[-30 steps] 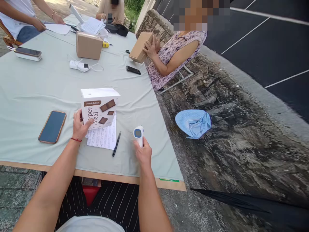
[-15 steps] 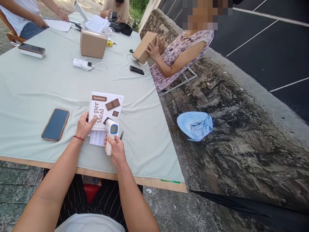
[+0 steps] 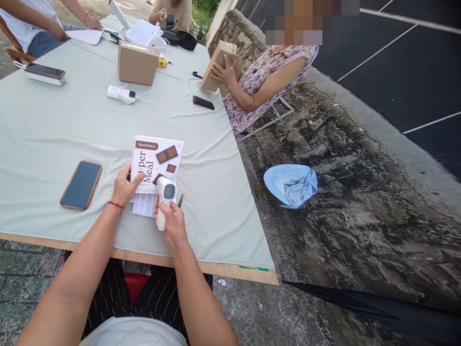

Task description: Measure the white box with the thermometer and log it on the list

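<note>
My left hand (image 3: pixel 125 185) grips the left edge of a white box (image 3: pixel 158 158) printed "NutriMotion" and "Meal", with brown chocolate pieces pictured on its front. My thumb lies over the face of the box. In my right hand (image 3: pixel 171 218) is a white infrared thermometer (image 3: pixel 164 204) with a blue-rimmed screen turned towards me. Its upper end overlaps the lower right corner of the box from my view, and I cannot tell whether the two touch. A printed paper sheet (image 3: pixel 143 205) sticks out below the box. Just right of the thermometer lies a dark pen (image 3: pixel 180 200).
On the cloth-covered table (image 3: pixel 54 129) a phone (image 3: pixel 81 185) lies to the left. Farther back are a white cabled device (image 3: pixel 121 93), a cardboard box (image 3: pixel 137 64) and a black phone (image 3: pixel 203 102). A co-worker at right holds another carton (image 3: pixel 212 72). A blue hat (image 3: pixel 291 186) lies on the ground.
The co-worker at right has tilted their carton more upright. My hands, the white box and the thermometer stay almost the same; the whole view shifts slightly.
</note>
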Demonstrator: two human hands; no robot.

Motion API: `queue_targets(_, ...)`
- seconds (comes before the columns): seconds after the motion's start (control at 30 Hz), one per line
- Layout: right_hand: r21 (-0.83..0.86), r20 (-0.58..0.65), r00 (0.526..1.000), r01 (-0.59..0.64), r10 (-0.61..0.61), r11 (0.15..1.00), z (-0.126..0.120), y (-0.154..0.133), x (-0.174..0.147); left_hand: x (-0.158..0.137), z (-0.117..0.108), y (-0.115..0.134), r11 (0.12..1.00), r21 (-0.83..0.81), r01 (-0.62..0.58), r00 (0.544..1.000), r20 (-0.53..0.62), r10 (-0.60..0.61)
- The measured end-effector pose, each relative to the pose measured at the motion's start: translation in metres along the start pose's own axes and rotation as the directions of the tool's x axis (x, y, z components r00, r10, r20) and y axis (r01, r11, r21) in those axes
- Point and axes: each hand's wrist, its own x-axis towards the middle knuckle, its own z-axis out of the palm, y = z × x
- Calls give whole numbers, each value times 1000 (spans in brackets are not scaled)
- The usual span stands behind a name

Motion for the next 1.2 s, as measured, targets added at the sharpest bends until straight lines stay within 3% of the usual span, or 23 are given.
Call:
queue_targets(0.63, 19, 56, 997, 43, -44, 999, -3, -1, -9, -2, -4, 12, 971, -236, 45, 996, 80, -27)
queue_targets(0.87, -65, -68, 983, 165, -169, 984, -27, -23, -30, -1, -3, 5, 963, -268, 43, 996, 83, -22)
queue_targets(1.2, -108, -233, 934, 252, -271, 962, -66, -39, -36, 2, -6, 9, 972, -233, 31, 998, 54, -19)
